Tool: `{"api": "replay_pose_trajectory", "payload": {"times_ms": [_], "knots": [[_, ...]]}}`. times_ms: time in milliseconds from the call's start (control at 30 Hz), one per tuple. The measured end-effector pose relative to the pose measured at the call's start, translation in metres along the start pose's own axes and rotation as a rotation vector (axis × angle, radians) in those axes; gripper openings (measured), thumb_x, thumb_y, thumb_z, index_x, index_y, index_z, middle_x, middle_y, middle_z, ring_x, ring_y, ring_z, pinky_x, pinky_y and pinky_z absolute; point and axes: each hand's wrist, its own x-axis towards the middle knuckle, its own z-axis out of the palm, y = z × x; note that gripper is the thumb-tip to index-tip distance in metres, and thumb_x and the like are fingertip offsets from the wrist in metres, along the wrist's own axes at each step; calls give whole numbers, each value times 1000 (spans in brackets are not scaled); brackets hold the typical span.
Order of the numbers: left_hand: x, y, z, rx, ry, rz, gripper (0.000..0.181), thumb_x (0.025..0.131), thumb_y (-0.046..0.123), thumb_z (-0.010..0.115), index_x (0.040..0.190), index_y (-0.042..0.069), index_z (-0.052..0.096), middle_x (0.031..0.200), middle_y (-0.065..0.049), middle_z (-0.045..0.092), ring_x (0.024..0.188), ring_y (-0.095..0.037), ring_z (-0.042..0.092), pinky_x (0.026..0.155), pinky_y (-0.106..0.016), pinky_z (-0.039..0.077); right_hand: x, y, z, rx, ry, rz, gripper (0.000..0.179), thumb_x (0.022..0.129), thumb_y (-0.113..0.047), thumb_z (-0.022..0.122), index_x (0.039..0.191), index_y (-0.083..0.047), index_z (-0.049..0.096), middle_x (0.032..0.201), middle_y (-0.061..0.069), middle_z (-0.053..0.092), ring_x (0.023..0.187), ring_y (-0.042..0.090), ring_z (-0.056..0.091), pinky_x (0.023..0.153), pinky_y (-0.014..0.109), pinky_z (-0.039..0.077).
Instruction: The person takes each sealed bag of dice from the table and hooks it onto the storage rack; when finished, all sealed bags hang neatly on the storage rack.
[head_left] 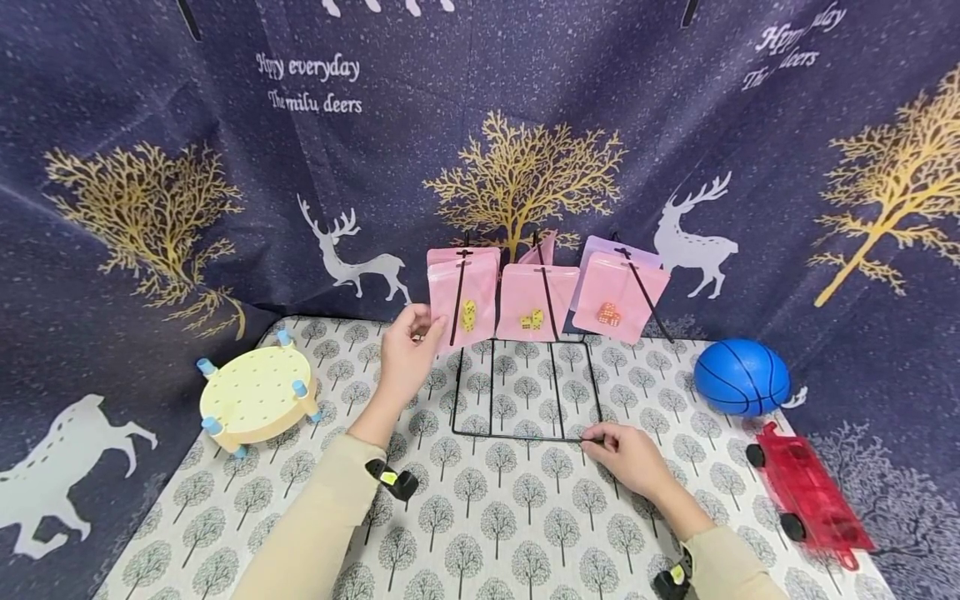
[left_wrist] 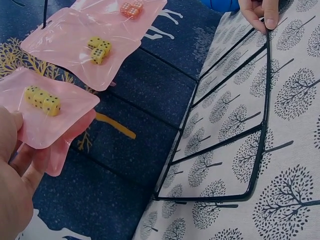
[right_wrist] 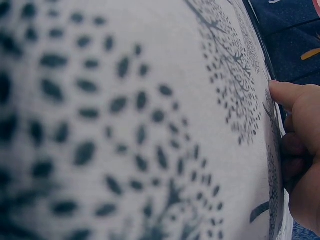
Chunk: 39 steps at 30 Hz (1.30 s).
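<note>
My left hand (head_left: 408, 350) pinches the lower left edge of a pink pouch (head_left: 444, 312) showing yellow dice (left_wrist: 42, 100); thumb in front, fingers behind. This pouch hangs with another behind it on the left hook of a black wire display rack (head_left: 525, 437). On the middle hook hangs a pink pouch (head_left: 512, 300) with yellow dice. The right hook carries a pink pouch (head_left: 637, 304) with orange dice, a purple one (head_left: 588, 258) behind it. At the rack base's front right corner, my right hand (head_left: 630, 457) grips the wire between thumb and fingers.
A yellow round stool-like toy (head_left: 255, 396) with blue-tipped legs lies on its side at the left. To the right sit a blue ball (head_left: 742, 377) and a red toy car (head_left: 810, 492). A dark deer-patterned cloth (head_left: 420, 125) hangs behind the tree-print tablecloth (head_left: 472, 533).
</note>
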Motion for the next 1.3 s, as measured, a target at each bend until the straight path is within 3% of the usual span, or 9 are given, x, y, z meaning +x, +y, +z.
{"api": "replay_pose_trajectory", "payload": {"times_ms": [633,967,1300], "knots": [[-5,-7,-5,32,-51,-28,18,97,17,76,107,4,69,96,-8,75,82,-18,68,69,-21,57,-1,-2,-1,4,1,-3,12,94,-30,79,104,-23,77,62,-9,44,55,7,36,56,29,38],[-18,-15,-15,38,-49,-79,20,95,14,78,111,5,71,102,-11,74,84,-21,64,67,-16,52,-1,-1,-1,2,-7,4,12,94,-30,79,104,-24,77,63,-9,45,55,7,37,56,28,39],[-32,-14,-37,69,-99,-140,17,98,23,76,109,11,71,98,-2,73,86,-15,67,72,-23,57,-1,3,1,11,8,-19,12,94,-32,79,104,-25,77,61,-10,44,52,6,36,54,28,37]]}}
